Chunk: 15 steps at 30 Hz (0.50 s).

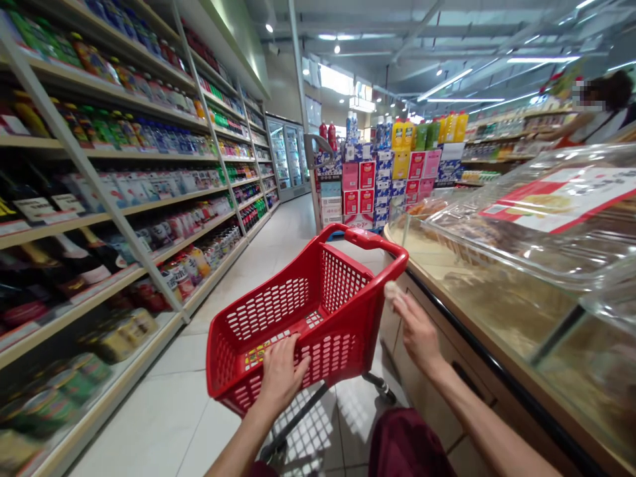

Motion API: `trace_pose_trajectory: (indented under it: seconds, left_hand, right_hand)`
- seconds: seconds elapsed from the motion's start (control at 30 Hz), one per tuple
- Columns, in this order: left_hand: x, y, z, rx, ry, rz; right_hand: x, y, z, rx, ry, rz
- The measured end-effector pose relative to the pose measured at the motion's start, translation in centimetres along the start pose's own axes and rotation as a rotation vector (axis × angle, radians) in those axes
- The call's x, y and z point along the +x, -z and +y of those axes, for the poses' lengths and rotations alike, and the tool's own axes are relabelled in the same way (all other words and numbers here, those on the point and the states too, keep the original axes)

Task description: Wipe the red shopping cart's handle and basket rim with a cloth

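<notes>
A red plastic shopping cart (293,308) stands on the tiled floor in front of me, its handle on the far side. My left hand (285,371) is closed over the near rim, fingers curled to the inside. A small yellow patterned patch (256,354) shows through or on the basket floor. To the right, my right hand (417,331) pinches a small whitish, crumpled piece (393,293) close beside the cart's corner. What that piece is cannot be made out.
Drink shelves (163,156) line the left side. A wooden display counter (447,298) with clear plastic food boxes (556,205) borders the right. Stacked drink cartons (368,179) stand ahead, glass-door fridges (288,156) farther back. Another person (596,126) is at upper right.
</notes>
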<state>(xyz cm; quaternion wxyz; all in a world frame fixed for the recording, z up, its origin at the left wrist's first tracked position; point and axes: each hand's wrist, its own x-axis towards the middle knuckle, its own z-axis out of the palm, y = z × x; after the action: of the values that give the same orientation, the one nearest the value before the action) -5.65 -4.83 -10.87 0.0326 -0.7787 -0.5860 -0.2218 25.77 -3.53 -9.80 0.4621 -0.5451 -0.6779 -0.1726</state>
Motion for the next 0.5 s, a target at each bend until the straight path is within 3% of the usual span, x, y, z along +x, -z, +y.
trace_pose_trajectory:
  seconds: [0.07,0.13,0.23,0.3,0.4,0.5]
  left_hand:
    - [0.0,0.1,0.1,-0.001,0.008,-0.009]
    - [0.0,0.1,0.1,-0.008,0.014,-0.011]
    - [0.0,-0.1,-0.1,-0.027,0.012,-0.009]
    - [0.0,-0.3,-0.2,-0.04,0.007,-0.007]
    - [-0.1,-0.5,-0.4,-0.043,0.006,-0.001]
    - [-0.1,-0.5,-0.5,-0.036,0.006,0.003]
  right_hand:
    - [3.3,0.9,0.8,0.003,-0.042,0.098]
    - [4.8,0.8,1.8,-0.03,-0.061,0.078]
    - [2.3,-0.5,2.8,-0.054,0.003,-0.197]
    - [0.1,-0.9,3.2,-0.041,0.039,-0.268]
    - [1.2,0.4,3.5,-0.034,-0.047,-0.057]
    - [6.7,1.7,3.4,-0.028,-0.08,0.141]
